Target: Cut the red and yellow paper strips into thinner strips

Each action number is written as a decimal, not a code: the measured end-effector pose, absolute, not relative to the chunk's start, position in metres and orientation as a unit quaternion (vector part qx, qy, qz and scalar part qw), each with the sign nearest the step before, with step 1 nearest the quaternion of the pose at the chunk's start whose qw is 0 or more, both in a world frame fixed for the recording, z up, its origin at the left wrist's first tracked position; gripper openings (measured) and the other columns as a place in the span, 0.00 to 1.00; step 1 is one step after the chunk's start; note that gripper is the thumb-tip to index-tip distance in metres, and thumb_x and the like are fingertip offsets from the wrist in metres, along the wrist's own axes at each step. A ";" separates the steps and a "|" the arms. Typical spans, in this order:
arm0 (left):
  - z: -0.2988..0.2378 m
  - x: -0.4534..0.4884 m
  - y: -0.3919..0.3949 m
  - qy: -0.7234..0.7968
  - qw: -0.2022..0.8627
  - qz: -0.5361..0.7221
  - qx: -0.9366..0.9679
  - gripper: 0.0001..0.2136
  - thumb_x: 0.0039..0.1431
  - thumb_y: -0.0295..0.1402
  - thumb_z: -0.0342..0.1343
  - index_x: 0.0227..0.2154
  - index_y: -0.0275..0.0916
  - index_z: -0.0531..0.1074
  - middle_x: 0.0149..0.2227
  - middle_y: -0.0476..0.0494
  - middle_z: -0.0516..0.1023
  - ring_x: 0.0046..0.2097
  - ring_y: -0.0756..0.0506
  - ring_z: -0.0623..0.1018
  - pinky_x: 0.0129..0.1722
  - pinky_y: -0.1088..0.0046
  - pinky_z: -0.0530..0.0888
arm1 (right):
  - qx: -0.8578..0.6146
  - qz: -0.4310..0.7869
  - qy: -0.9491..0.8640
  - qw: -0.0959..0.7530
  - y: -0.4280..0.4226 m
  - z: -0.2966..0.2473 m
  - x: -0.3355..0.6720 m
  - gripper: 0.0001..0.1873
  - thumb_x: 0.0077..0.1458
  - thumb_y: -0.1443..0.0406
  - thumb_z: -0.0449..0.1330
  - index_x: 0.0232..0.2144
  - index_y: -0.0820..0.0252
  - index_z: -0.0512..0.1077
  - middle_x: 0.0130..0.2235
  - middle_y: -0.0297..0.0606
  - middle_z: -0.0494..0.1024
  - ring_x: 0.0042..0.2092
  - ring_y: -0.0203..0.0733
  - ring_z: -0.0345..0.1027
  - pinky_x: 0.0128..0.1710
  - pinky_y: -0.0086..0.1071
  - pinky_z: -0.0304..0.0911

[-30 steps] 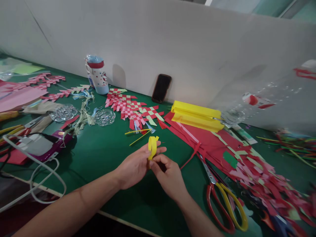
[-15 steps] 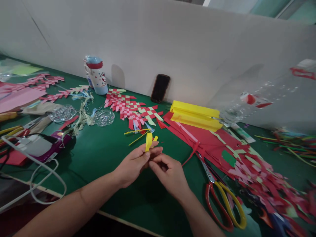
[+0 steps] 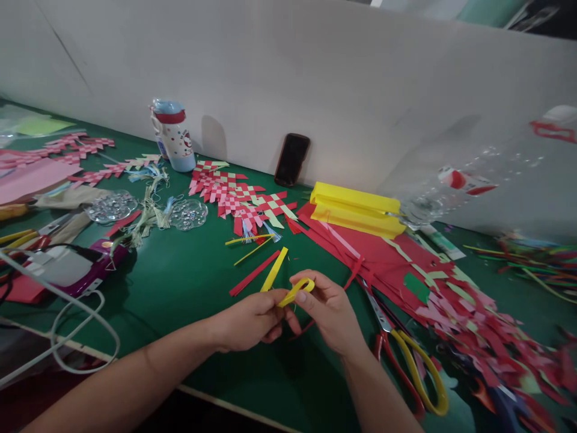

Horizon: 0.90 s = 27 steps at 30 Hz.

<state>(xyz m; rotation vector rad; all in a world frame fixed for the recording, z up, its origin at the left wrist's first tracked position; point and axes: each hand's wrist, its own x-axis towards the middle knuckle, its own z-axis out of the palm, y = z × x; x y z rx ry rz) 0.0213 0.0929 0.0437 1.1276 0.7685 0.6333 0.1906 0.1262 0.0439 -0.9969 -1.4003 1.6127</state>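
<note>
A yellow paper strip is between my two hands over the green table. Its looped end (image 3: 300, 289) rises from the fingers of my left hand (image 3: 247, 322), which are closed round the strip's lower part. My right hand (image 3: 337, 314) pinches the loop between thumb and fingers. A straight yellow paper end (image 3: 276, 268) sticks out beyond my left hand. Beside it runs a red paper strip (image 3: 255, 273); whether my left fingers hold that too, I cannot tell. A bit of red also shows under my right fingers. The crossing of the strips is hidden by my left hand.
Scissors (image 3: 396, 349) with red and yellow handles lie right of my right hand, by red paper sheets (image 3: 383, 264) and paper scraps (image 3: 487, 331). Behind stand woven paper pieces (image 3: 238, 195), a phone (image 3: 293, 159) and a flask (image 3: 177, 138). A purple device (image 3: 99, 264) with cables lies left.
The yellow loop, upright at my left fingers before, now leans right, with my right fingers on it. My left hand has turned over, and the straight yellow end and red strip have come into view.
</note>
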 end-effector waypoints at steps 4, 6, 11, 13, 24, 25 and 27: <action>0.041 0.021 0.093 0.346 0.734 0.281 0.512 0.09 0.64 0.37 0.47 0.41 0.36 0.64 0.36 0.45 0.72 0.25 0.56 0.61 0.23 0.77 0.59 | -0.418 0.612 -0.523 0.420 0.131 0.036 0.195 0.12 0.48 0.56 0.69 0.32 0.57 0.76 0.27 0.32 0.72 0.28 0.34 0.66 0.30 0.30 0.63; 0.038 0.021 0.094 0.344 0.743 0.287 0.497 0.10 0.63 0.36 0.49 0.43 0.37 0.64 0.38 0.44 0.73 0.26 0.56 0.64 0.25 0.78 0.61 | -0.429 0.608 -0.510 0.432 0.133 0.032 0.196 0.12 0.47 0.56 0.69 0.31 0.57 0.76 0.25 0.30 0.70 0.27 0.34 0.65 0.30 0.30 0.62; 0.037 0.021 0.096 0.362 0.781 0.312 0.402 0.10 0.60 0.38 0.55 0.37 0.36 0.65 0.39 0.43 0.74 0.29 0.54 0.73 0.32 0.73 0.73 | -0.458 0.554 -0.427 0.549 0.142 0.033 0.198 0.15 0.42 0.55 0.72 0.28 0.57 0.76 0.24 0.30 0.69 0.26 0.31 0.59 0.26 0.27 0.57; 0.038 0.020 0.097 0.361 0.788 0.321 0.382 0.12 0.58 0.38 0.58 0.37 0.35 0.66 0.39 0.42 0.74 0.31 0.53 0.75 0.35 0.72 0.74 | -0.454 0.535 -0.403 0.587 0.146 0.035 0.200 0.14 0.42 0.55 0.72 0.27 0.57 0.76 0.25 0.30 0.69 0.27 0.31 0.59 0.26 0.28 0.57; 0.033 0.023 0.097 0.373 0.778 0.354 0.360 0.20 0.51 0.43 0.65 0.39 0.36 0.66 0.36 0.44 0.76 0.32 0.50 0.78 0.34 0.72 0.75 | -0.458 0.521 -0.404 0.596 0.144 0.033 0.199 0.14 0.44 0.55 0.71 0.27 0.57 0.75 0.25 0.31 0.70 0.27 0.33 0.60 0.28 0.29 0.57; 0.032 0.024 0.097 0.375 0.775 0.358 0.361 0.20 0.52 0.44 0.64 0.38 0.36 0.65 0.35 0.45 0.76 0.31 0.51 0.78 0.34 0.72 0.75 | -0.459 0.524 -0.404 0.593 0.143 0.033 0.198 0.14 0.45 0.56 0.71 0.27 0.57 0.74 0.25 0.31 0.69 0.28 0.33 0.60 0.28 0.29 0.57; 0.030 0.024 0.097 0.376 0.770 0.361 0.368 0.19 0.53 0.45 0.63 0.37 0.35 0.65 0.36 0.45 0.76 0.31 0.51 0.78 0.34 0.72 0.75 | -0.458 0.529 -0.404 0.589 0.142 0.034 0.197 0.13 0.45 0.56 0.71 0.27 0.57 0.74 0.25 0.31 0.69 0.28 0.33 0.60 0.28 0.29 0.57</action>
